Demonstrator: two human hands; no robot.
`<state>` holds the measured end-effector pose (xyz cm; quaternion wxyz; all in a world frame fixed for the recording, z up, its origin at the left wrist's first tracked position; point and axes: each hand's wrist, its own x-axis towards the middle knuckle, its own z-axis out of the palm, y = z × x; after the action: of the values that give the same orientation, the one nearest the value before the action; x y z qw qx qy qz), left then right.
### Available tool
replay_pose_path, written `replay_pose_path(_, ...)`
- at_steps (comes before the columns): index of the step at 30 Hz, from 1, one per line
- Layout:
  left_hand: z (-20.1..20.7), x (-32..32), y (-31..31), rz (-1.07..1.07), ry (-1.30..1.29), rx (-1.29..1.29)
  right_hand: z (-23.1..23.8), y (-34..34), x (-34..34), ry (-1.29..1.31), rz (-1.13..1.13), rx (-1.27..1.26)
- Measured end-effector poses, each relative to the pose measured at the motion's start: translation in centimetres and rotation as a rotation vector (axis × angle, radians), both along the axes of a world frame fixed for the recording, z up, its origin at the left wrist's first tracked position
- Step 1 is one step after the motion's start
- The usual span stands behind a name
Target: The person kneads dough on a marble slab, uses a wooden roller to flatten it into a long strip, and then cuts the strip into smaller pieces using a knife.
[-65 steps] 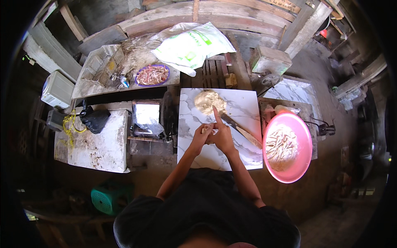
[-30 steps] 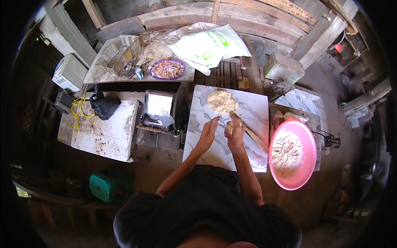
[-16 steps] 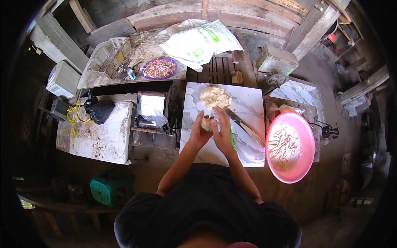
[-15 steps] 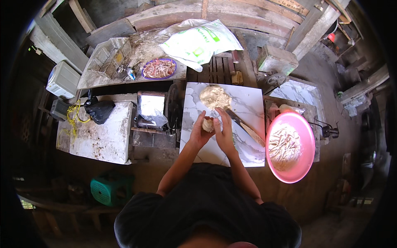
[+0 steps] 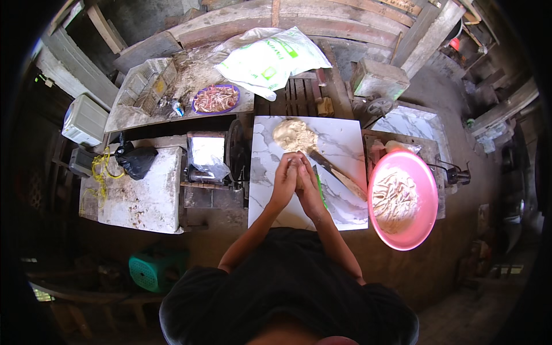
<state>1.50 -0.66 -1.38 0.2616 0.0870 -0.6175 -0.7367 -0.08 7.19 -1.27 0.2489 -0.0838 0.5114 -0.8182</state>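
My left hand point(image 5: 284, 179) and my right hand point(image 5: 311, 192) are pressed together above a marble-patterned board point(image 5: 267, 141). Between the palms is a lump of dough, mostly hidden by the fingers. A larger mound of pale dough point(image 5: 295, 135) lies on the board just beyond my fingertips. To the right of it a long knife point(image 5: 339, 174) rests slantwise, its dark end toward the dough. A narrow bright green thing point(image 5: 320, 187) shows beside my right hand; its kind cannot be made out.
At the right stands a pink basin point(image 5: 429, 201) of flour-dusted strips. A hand-cranked machine point(image 5: 208, 155) with a wheel is at the left. Farther back are a purple-rimmed plate point(image 5: 195, 106) of reddish strips, a white sack point(image 5: 276, 60) and plastic crates point(image 5: 150, 86). A black bag point(image 5: 135, 160) lies left.
My hands have closed together over the dough lump, which showed between them before. The green thing beside my right hand has come into sight. The whole view has shifted slightly.
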Motion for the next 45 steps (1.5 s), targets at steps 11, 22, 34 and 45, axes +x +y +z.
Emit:
replay_pose_path(11,-1.8,0.1,-1.8,0.068,-0.155,-0.217,1.1,-1.5,-0.7,-0.084,-0.232,-0.089)
replay_pose_path(22,2.2,0.4,-1.3,-0.572,-0.07,1.225,4.1,-2.1,-0.1,1.124,-0.295,0.941)
replay_pose_path(34,0.3,1.4,-3.3,-0.433,-0.077,0.871,2.8,-0.4,-1.5,0.826,-0.109,0.534)
replay_pose_path(45,2.7,-0.5,-1.3,0.343,-0.035,-0.54,1.8,-2.1,-0.1,-0.06,-0.002,-0.104)
